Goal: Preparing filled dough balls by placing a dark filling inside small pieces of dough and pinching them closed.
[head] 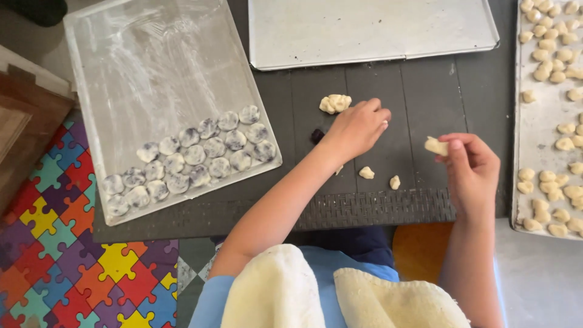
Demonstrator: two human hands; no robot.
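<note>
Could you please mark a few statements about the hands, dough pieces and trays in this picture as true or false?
1. The right hand pinches a pale dough piece. True.
2. The left hand rests inside the floured tray. False: it is on the dark table, beside a dough lump.
3. The flattened rounds sit at the floured tray's near end. True.
4. The top tray is full of dough. False: it shows none.
5. The right tray holds many small dough pieces. True.
</note>
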